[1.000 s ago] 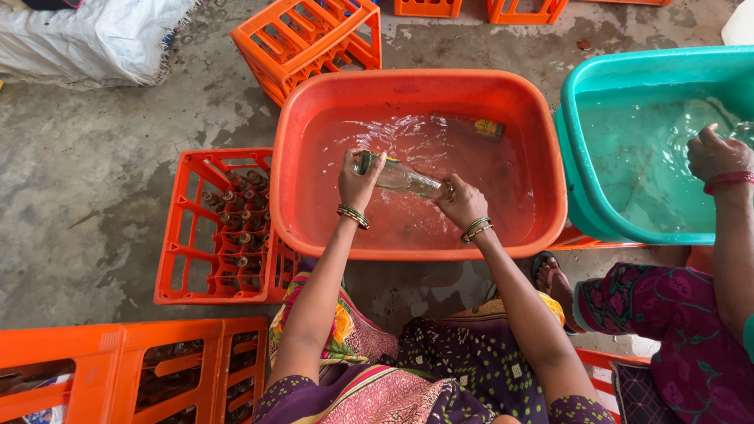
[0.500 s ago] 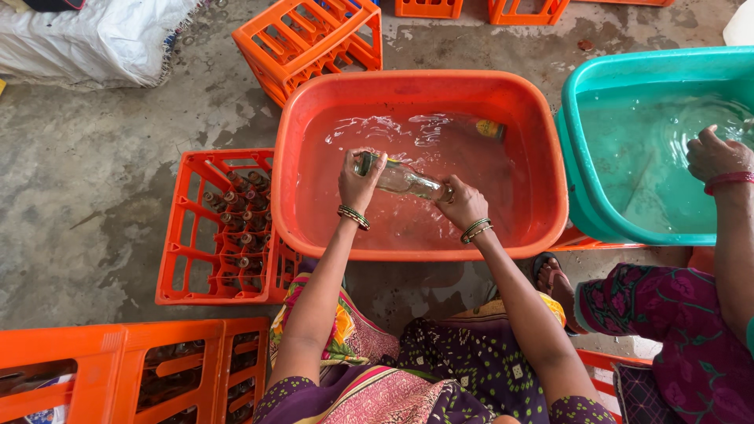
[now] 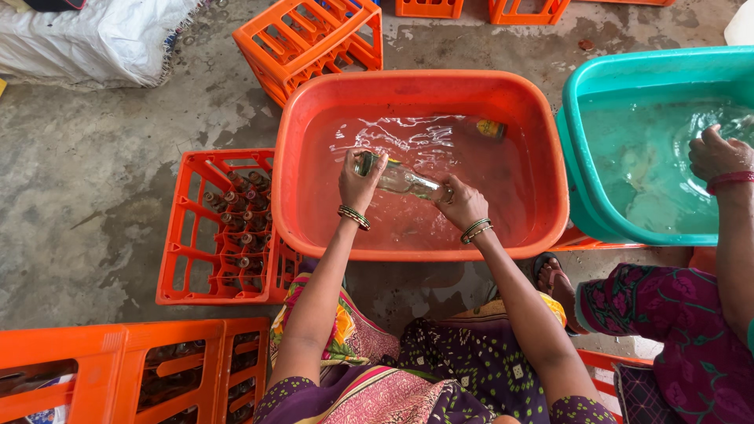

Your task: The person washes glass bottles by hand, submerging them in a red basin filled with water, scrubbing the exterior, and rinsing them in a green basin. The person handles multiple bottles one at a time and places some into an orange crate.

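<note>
Glass bottle (image 3: 399,180) lies near-horizontal mid-frame over red tub (image 3: 314,118), left hand (image 3: 360,182) clasping neck end, right hand (image 3: 462,202) clasping base end.

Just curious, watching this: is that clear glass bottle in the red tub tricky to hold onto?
Probably slippery: the bottle is wet, held over the water in the red tub. Likely rigid and breakable, since it looks like clear glass. Both the left hand and right hand grip it, suggesting it needs steadying.
</note>
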